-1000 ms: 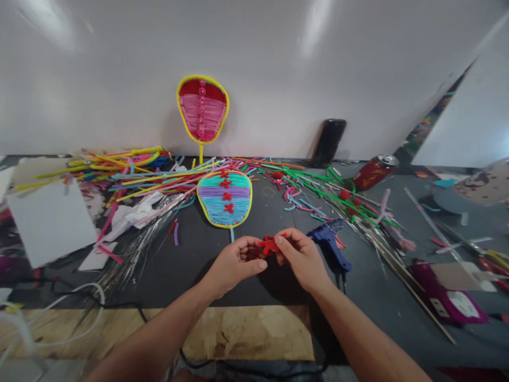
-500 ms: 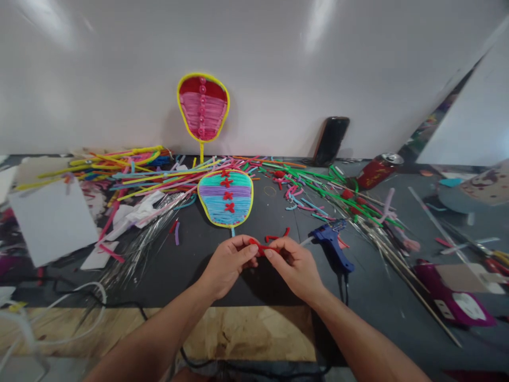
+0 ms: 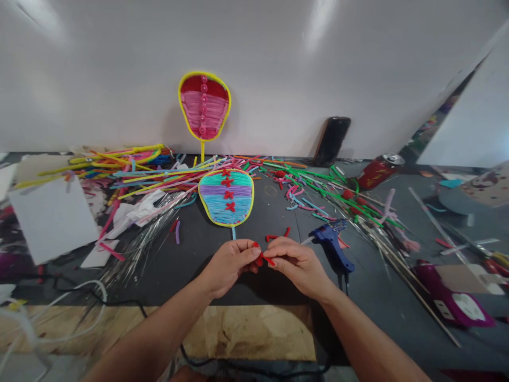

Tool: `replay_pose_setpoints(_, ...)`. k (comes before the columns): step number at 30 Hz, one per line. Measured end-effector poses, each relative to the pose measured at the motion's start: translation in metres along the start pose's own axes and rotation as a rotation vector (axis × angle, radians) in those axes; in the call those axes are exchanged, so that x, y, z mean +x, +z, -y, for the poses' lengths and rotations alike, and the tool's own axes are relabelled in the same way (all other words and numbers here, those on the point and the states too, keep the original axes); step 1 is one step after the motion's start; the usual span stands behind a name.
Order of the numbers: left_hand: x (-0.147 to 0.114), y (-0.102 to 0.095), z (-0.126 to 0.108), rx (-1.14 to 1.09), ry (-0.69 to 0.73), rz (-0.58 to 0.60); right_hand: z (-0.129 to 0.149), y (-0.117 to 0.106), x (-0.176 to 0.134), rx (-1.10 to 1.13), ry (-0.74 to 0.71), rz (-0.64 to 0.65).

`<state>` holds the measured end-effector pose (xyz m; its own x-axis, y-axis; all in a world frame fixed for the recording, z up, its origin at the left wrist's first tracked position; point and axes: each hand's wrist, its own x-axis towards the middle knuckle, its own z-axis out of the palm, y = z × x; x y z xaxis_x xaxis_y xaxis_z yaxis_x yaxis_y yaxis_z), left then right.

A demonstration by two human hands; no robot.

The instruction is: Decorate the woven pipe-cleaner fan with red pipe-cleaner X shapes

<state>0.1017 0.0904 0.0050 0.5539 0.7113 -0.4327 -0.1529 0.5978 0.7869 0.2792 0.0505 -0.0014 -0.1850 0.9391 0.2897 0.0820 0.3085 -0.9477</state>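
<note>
Between both hands is a short piece of red pipe cleaner (image 3: 261,259), twisted or crossed over itself. My left hand (image 3: 234,265) pinches one side of it, thumb on top. My right hand (image 3: 297,265) pinches the other side with thumb and fingertips. Just beyond lies a fan-shaped piece (image 3: 214,204) striped green, purple and blue, edged in yellow, with several red crosses down its middle. More red pipe cleaner bits (image 3: 278,235) lie on the dark table behind my right hand. A blue glue gun (image 3: 333,246) rests to the right.
A pink and red fan-shaped piece (image 3: 217,101) stands against the pale wall. Loose pipe cleaners (image 3: 159,178) spread along the back. A phone (image 3: 333,139) leans on the wall near a red can (image 3: 379,171). A white card (image 3: 51,220) and cables (image 3: 99,313) are at left.
My right hand has shifted slightly right and its grip has changed, with fingers now over the red piece. The red pipe cleaner has turned between the hands.
</note>
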Motion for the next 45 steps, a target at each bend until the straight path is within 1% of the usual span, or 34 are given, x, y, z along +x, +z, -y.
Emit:
replay_pose_setpoints(5, -0.0020, 0.0025, -0.0006, 0.059, -0.015, 0.019, 0.0020, -0.0009, 0.0007, 0.000, -0.015, 0.044)
replay_pose_setpoints(11, -0.0029, 0.0045, -0.0018, 0.146, 0.040, 0.019, 0.0038, -0.0035, 0.0018, 0.109, 0.071, 0.085)
replay_pose_setpoints(14, -0.0033, 0.0044, -0.0003, 0.229, 0.070, 0.028, 0.0026, -0.0054, 0.0030, 0.173, 0.148, 0.121)
replay_pose_setpoints(19, -0.0038, 0.0054, 0.0002, 0.311, 0.089, 0.010, -0.0009, -0.0064, 0.0032, 0.335, 0.372, 0.153)
replay_pose_setpoints(21, -0.0040, 0.0064, -0.0008, 0.325, 0.090, -0.008, -0.0009, -0.0062, 0.0028, 0.380, 0.442, 0.156)
replay_pose_setpoints(28, -0.0047, 0.0082, -0.0031, 0.364, 0.075, -0.020, 0.0020, -0.0056, 0.0030, 0.318, 0.578, 0.139)
replay_pose_setpoints(35, -0.0051, 0.0050, -0.0028, 0.422, 0.050, 0.031, 0.0030, -0.0063, 0.0026, 0.263, 0.585, 0.170)
replay_pose_setpoints(39, -0.0046, 0.0050, -0.0010, 0.462, 0.057, 0.038, 0.0023, -0.0058, 0.0012, 0.175, 0.568, 0.186)
replay_pose_setpoints(42, -0.0042, 0.0062, -0.0006, 0.505, 0.074, -0.015, 0.0029, -0.0055, 0.0014, 0.120, 0.530, 0.177)
replay_pose_setpoints(45, -0.0035, 0.0067, -0.0018, 0.471, 0.103, -0.108, 0.0041, -0.0045, 0.0022, 0.161, 0.495, 0.139)
